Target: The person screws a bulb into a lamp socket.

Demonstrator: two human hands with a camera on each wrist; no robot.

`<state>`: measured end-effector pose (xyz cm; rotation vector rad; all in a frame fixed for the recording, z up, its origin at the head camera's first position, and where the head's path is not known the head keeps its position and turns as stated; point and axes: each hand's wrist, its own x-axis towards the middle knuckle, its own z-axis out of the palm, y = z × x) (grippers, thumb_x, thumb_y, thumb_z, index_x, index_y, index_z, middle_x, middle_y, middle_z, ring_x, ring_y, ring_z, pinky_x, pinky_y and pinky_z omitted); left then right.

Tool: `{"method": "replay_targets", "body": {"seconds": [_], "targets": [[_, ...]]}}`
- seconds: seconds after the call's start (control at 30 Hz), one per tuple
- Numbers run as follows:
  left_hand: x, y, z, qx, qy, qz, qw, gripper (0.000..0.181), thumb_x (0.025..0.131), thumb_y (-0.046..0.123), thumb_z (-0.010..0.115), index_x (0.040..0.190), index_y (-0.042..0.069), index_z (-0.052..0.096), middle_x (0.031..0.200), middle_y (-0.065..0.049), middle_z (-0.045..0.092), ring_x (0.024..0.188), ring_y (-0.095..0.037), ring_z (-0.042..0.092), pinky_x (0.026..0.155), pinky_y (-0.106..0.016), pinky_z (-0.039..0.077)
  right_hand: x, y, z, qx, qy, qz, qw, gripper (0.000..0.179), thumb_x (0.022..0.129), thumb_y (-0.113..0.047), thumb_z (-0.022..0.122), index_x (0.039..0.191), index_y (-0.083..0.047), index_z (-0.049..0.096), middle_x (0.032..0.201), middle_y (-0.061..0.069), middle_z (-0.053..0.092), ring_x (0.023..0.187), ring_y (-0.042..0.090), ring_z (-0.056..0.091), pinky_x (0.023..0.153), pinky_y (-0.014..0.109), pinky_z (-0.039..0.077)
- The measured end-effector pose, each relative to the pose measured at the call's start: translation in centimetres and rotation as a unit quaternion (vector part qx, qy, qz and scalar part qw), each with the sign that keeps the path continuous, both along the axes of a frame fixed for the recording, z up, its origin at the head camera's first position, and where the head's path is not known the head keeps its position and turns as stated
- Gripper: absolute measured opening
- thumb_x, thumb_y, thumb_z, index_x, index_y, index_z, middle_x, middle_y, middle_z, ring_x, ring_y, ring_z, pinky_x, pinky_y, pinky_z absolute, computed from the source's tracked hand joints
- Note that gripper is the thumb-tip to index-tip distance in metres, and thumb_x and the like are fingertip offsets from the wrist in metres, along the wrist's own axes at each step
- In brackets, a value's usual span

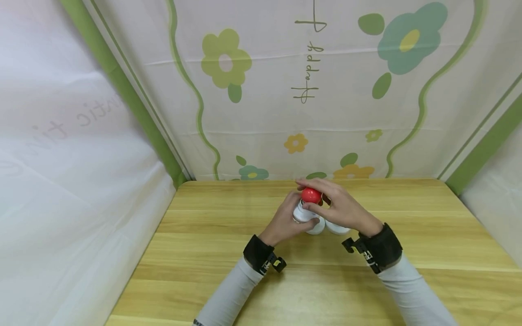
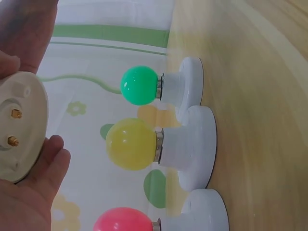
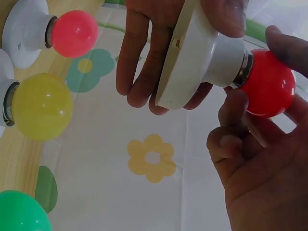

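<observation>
My left hand (image 1: 283, 222) grips a white round lamp holder (image 3: 192, 57), raised off the table and tilted. Brass screws show on the underside of its base in the left wrist view. Seated in the holder's metal collar is a red bulb (image 3: 269, 83). The thumb and fingers of my right hand (image 3: 269, 168) curl round this bulb. Beyond the hands, more lamp holders stand in a row on the table, carrying a green bulb (image 2: 139, 85), a yellow bulb (image 2: 131, 144) and a pinkish-red bulb (image 2: 124, 220). In the head view the hands hide most of that row.
The wooden table (image 1: 195, 267) ends at a white curtain (image 1: 261, 113) printed with flowers and green vines. Another white curtain (image 1: 61, 181) hangs along the left side. Each wrist wears a black strap with a small camera mount.
</observation>
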<state>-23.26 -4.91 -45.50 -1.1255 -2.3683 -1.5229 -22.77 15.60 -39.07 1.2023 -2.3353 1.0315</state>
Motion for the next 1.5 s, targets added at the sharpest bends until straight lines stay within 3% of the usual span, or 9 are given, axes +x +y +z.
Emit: {"method": "replay_targets", "body": {"seconds": [0.2, 0.43, 0.6, 0.77, 1.03, 1.13, 1.4, 1.5], "targets": [[-0.1, 0.2, -0.1, 0.015, -0.001, -0.033, 0.9993, 0.078, 0.093, 0.010, 0.080, 0.160, 0.015, 0.040, 0.156, -0.009, 0.048, 0.132, -0.022, 0.059, 0.109, -0.030, 0.056, 0.1, -0.1, 0.0, 0.006, -0.024, 0.013, 0.9996, 0.050, 0.096, -0.006, 0.079, 0.144, -0.008, 0.063, 0.143, 0.011, 0.067, 0.125, 0.027, 0.067, 0.098, 0.034, 0.061], [-0.1, 0.1, -0.1, 0.008, -0.012, -0.025, 0.9996, 0.070, 0.094, 0.010, 0.079, 0.155, 0.008, 0.043, 0.152, -0.012, 0.049, 0.126, -0.024, 0.061, 0.104, -0.026, 0.057, 0.3, -0.5, -0.1, 0.015, -0.058, 0.007, 0.9982, 0.046, 0.103, -0.007, 0.069, 0.147, -0.005, 0.057, 0.144, 0.015, 0.063, 0.122, 0.027, 0.067, 0.096, 0.036, 0.061], [0.0, 0.2, -0.1, 0.010, -0.012, -0.023, 0.9996, 0.069, 0.095, 0.008, 0.078, 0.154, 0.007, 0.042, 0.151, -0.014, 0.048, 0.128, -0.026, 0.058, 0.104, -0.026, 0.057, 0.6, -0.8, 0.0, 0.039, -0.081, -0.012, 0.9959, 0.043, 0.108, -0.012, 0.063, 0.149, -0.004, 0.051, 0.145, 0.016, 0.060, 0.121, 0.028, 0.068, 0.097, 0.045, 0.061], [0.3, 0.4, -0.2, 0.003, -0.011, -0.012, 0.9999, 0.070, 0.096, 0.009, 0.079, 0.154, 0.008, 0.042, 0.151, -0.013, 0.046, 0.128, -0.025, 0.056, 0.103, -0.025, 0.057, 0.9, -0.9, 0.2, 0.060, -0.067, -0.028, 0.9955, 0.043, 0.108, -0.011, 0.061, 0.148, -0.002, 0.049, 0.145, 0.019, 0.060, 0.118, 0.029, 0.069, 0.095, 0.047, 0.061], [0.5, 0.7, -0.1, -0.035, 0.026, 0.019, 0.9989, 0.075, 0.096, 0.015, 0.082, 0.156, 0.008, 0.039, 0.150, -0.014, 0.046, 0.128, -0.026, 0.058, 0.104, -0.027, 0.057, 1.2, -1.0, 0.3, 0.072, -0.035, -0.055, 0.9952, 0.042, 0.106, -0.007, 0.063, 0.146, 0.000, 0.050, 0.142, 0.020, 0.060, 0.115, 0.031, 0.070, 0.094, 0.049, 0.062], [0.4, 0.7, -0.1, -0.042, 0.023, 0.017, 0.9987, 0.075, 0.096, 0.015, 0.081, 0.157, 0.007, 0.037, 0.151, -0.015, 0.044, 0.129, -0.026, 0.056, 0.105, -0.027, 0.057, 1.3, -1.0, 0.2, 0.074, -0.032, -0.060, 0.9949, 0.042, 0.106, -0.007, 0.063, 0.146, 0.000, 0.050, 0.142, 0.020, 0.060, 0.115, 0.032, 0.070, 0.094, 0.050, 0.062], [0.4, 0.5, -0.1, -0.041, 0.022, 0.036, 0.9983, 0.071, 0.096, 0.017, 0.082, 0.154, 0.008, 0.041, 0.152, -0.014, 0.045, 0.134, -0.026, 0.053, 0.109, -0.031, 0.056, 0.9, -1.0, -0.3, 0.055, -0.034, -0.044, 0.9969, 0.047, 0.105, -0.008, 0.067, 0.149, -0.003, 0.051, 0.144, 0.018, 0.059, 0.118, 0.031, 0.069, 0.095, 0.049, 0.062], [0.3, 0.4, -0.2, -0.035, 0.019, 0.037, 0.9985, 0.072, 0.095, 0.017, 0.083, 0.153, 0.008, 0.041, 0.152, -0.014, 0.046, 0.135, -0.026, 0.053, 0.110, -0.032, 0.055, 0.8, -0.9, -0.3, 0.049, -0.040, -0.040, 0.9972, 0.055, 0.102, -0.012, 0.073, 0.152, -0.009, 0.051, 0.143, 0.015, 0.058, 0.111, 0.025, 0.068, 0.089, 0.042, 0.063]]}}
